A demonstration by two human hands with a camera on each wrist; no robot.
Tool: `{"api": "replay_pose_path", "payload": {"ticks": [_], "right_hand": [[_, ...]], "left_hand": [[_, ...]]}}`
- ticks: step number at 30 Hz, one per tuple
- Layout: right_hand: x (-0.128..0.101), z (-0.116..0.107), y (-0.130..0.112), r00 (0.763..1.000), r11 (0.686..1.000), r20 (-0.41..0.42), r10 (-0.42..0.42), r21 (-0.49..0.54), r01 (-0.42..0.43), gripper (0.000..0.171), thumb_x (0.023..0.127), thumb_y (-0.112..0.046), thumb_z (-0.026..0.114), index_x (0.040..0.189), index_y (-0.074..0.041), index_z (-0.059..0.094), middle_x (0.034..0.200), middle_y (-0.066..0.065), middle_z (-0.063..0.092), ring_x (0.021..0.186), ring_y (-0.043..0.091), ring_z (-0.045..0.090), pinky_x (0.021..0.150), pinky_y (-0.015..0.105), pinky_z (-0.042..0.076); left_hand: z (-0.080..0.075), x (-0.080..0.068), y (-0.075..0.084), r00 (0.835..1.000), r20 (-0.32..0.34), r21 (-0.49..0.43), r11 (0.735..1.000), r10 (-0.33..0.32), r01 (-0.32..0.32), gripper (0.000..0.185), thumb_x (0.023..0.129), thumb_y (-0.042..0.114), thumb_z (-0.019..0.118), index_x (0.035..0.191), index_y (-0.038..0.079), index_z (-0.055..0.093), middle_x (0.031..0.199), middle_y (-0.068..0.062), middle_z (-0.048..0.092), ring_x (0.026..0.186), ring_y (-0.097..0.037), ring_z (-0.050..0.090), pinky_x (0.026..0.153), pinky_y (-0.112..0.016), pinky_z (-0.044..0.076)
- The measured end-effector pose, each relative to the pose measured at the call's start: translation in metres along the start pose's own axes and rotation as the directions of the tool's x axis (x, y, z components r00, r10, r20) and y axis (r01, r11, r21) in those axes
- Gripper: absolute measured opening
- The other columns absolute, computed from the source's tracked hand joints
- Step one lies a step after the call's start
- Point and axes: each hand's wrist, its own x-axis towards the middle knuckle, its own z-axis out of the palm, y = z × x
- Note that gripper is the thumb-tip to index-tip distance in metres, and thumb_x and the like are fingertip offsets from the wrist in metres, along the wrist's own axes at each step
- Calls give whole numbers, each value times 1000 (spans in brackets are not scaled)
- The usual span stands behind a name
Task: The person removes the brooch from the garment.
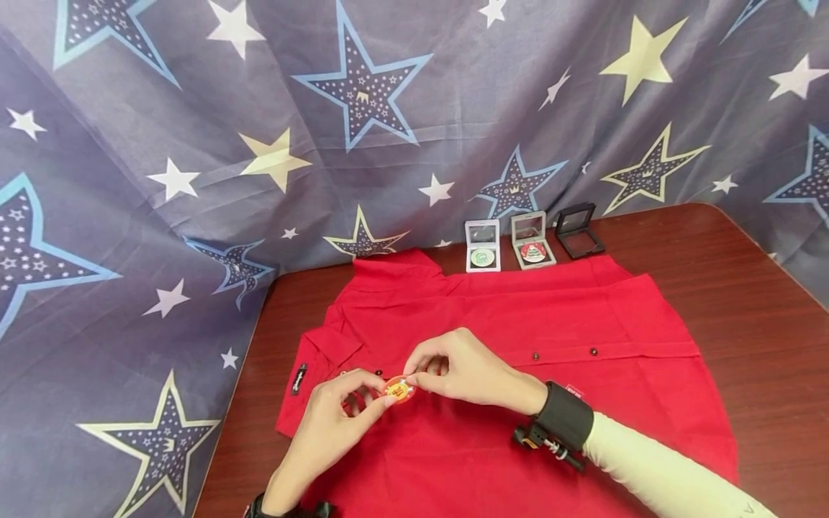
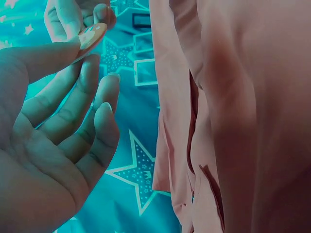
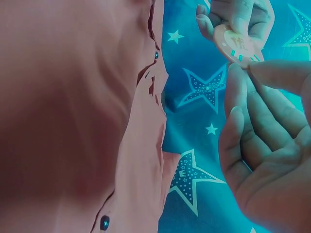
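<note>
A round red badge [image 1: 399, 390] with a yellow centre is held between both hands, above the left part of a red shirt [image 1: 550, 316]. My left hand [image 1: 333, 414] pinches its left edge between thumb and fingers. From the other side, my right hand [image 1: 463, 367] pinches the upper right edge with thumb and forefinger. In the left wrist view the badge [image 2: 92, 38] appears nearly edge-on. The right wrist view shows the badge's printed face [image 3: 238, 46]. Its back is hidden. The shirt lies spread out, its collar to the left and its buttoned front running sideways.
Behind the shirt stand a white case [image 1: 483, 263] with a green badge, a grey case [image 1: 545, 255] with a red badge, and a black case [image 1: 581, 243], all lids raised. The brown table [image 1: 764, 316] borders a star-patterned curtain [image 1: 388, 180].
</note>
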Motion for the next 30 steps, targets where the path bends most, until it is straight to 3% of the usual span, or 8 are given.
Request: {"api": "replay_pose_path", "payload": {"ticks": [9,17,26,30], "right_hand": [[-5,-3,0,1000,1000,-3,-14,-14,14,10,90,-19,80,96,-27,79,83,-21,69,65,2,62,61,24,54],[-8,-8,0,1000,1000,-9,-12,19,12,9,91,-23,81,97,-28,79,81,-21,69,65,4,62,60,26,53],[-9,-13,4,998,994,-45,39,102,-34,10,94,-26,78,103,-28,79,79,-6,73,62,12,66,55,35,53],[-8,-13,5,998,988,-25,65,141,-61,11,94,-21,78,103,-25,80,85,1,75,65,18,70,56,34,55]], "left_hand": [[3,3,4,1000,-16,-28,999,17,-17,32,81,8,87,97,30,70,81,16,64,71,-7,62,55,-29,54],[4,6,8,992,-79,-14,995,96,-98,27,83,11,87,96,28,72,90,15,68,71,-6,61,53,-28,51],[7,7,13,944,-176,18,960,277,-279,33,78,1,88,99,23,75,98,8,70,75,-11,61,56,-15,42],[9,8,16,914,-200,24,934,354,-356,34,74,-4,88,98,17,77,100,2,71,84,-14,66,70,-13,48]]}}
